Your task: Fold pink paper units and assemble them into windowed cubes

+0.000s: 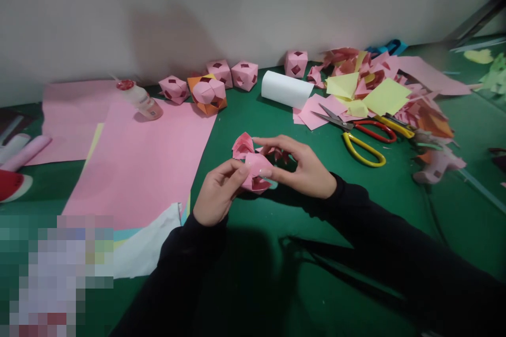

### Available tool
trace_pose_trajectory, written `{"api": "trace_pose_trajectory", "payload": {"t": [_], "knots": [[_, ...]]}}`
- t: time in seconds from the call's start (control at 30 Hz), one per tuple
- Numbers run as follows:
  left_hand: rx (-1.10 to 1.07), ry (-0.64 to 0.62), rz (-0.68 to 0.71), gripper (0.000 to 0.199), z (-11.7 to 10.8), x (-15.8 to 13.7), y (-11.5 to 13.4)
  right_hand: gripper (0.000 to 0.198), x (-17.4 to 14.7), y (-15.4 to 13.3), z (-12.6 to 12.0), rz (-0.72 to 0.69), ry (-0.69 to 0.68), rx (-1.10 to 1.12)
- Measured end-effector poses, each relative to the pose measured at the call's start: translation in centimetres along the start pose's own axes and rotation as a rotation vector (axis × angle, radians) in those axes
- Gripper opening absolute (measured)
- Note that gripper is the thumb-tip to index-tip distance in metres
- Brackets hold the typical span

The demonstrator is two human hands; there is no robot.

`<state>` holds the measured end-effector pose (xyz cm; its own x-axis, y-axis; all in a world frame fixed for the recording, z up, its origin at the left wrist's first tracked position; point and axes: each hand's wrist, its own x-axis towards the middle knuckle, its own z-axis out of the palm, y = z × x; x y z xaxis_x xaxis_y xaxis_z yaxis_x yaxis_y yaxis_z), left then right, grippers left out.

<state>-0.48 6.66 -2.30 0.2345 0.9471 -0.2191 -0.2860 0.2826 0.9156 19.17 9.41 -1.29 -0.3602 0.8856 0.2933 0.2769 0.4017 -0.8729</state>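
Note:
Between my two hands is a pink folded-paper piece (258,164), partly assembled with curved flaps and gaps in its sides. My left hand (221,187) pinches its near left side between thumb and fingers. From the right, my right hand (302,168) closes its thumb and index finger on the same piece, and the fingers hide part of it. Behind it stand finished-looking pink paper balls with diamond-shaped openings, among them one pink ball (244,75) and one pink-and-orange ball (208,96).
Scissors (348,126) with red and yellow handles lie right of my hands, by a pile of paper scraps (367,81). A white paper roll (286,89) lies behind. Large pink sheets (146,168) spread at left, with a small bottle (144,100) on them. A glue gun (437,163) rests at right.

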Motion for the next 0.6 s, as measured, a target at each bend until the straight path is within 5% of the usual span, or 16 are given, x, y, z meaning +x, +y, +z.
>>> {"api": "trace_pose_trajectory", "payload": {"t": [0.17,0.37,0.6], "knots": [[0.068,-0.05,0.048,0.039,-0.2,0.0,-0.4,0.04,-0.2,-0.3,0.5,0.102,-0.012,0.143],[-0.087,-0.155,-0.028,0.029,-0.5,-0.2,0.3,0.03,0.3,0.6,0.3,0.244,0.003,0.611],[-0.245,-0.08,-0.101,0.031,-0.5,-0.3,0.3,0.013,0.2,0.6,0.1,0.327,0.003,0.777]]}}
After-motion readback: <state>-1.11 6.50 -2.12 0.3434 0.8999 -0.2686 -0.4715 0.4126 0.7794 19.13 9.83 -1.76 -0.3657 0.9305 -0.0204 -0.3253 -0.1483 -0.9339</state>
